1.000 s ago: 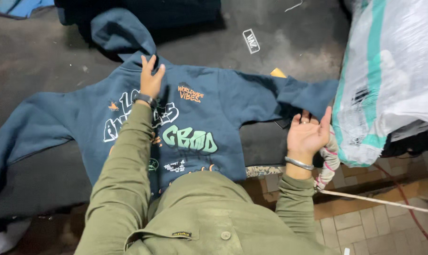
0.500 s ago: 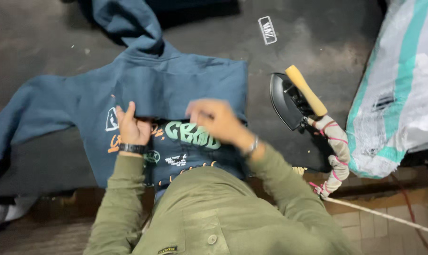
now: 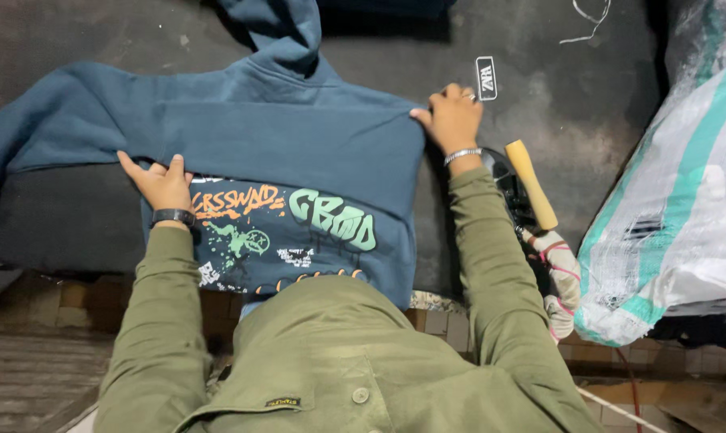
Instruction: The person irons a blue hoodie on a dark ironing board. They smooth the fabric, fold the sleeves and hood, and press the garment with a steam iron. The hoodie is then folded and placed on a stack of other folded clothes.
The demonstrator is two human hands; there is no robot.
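Your left hand [image 3: 164, 183] pressed flat, fingers spread, on the folded edge of a teal-blue hooded sweatshirt [image 3: 283, 152] that lay across the dark work surface [image 3: 587, 104] at the centre of the frame, its hood toward the top edge and one sleeve stretched to the upper left. Your right hand [image 3: 453, 119] pinched the garment's right-hand fold, just below a small black-and-white tag [image 3: 486, 78]. A clothes iron with a yellow wooden handle [image 3: 530, 186] rested at centre right beside your olive sleeve, near a white-and-teal woven plastic sack [image 3: 683, 208] at the right edge.
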